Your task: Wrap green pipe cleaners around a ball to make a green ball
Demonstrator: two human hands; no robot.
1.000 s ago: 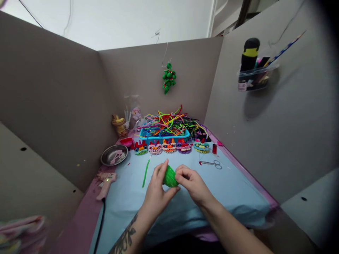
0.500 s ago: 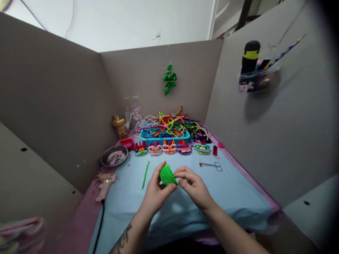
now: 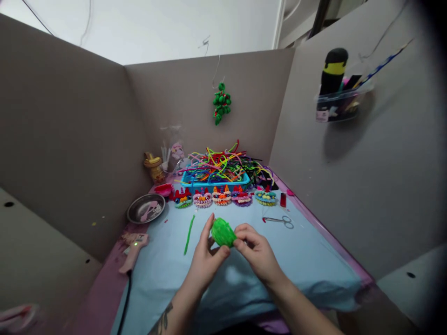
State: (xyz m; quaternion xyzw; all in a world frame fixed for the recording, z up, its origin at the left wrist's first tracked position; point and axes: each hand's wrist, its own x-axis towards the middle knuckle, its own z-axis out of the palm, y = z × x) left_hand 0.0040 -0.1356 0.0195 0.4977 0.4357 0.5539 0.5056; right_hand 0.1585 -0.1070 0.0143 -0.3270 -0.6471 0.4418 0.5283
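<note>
Between my hands, above the blue cloth, is a bright green rounded piece (image 3: 222,232) that looks made of pipe cleaners laid side by side. My left hand (image 3: 206,256) grips its left side, with the thumb below and a finger along the upper edge. My right hand (image 3: 256,251) pinches its right end between thumb and fingertips. A single green pipe cleaner (image 3: 189,235) lies on the cloth to the left of my left hand.
Behind my hands stand several colourful pipe-cleaner faces (image 3: 221,196) before a blue tray (image 3: 209,185) heaped with pipe cleaners. Scissors (image 3: 279,220) lie right. At left are a metal bowl (image 3: 134,215) and a corded pink glue gun (image 3: 134,253). Grey panels (image 3: 167,102) enclose the table.
The green piece has turned so more of its broad face shows. My right fingers have closed together on its right end. The view has shifted slightly.
</note>
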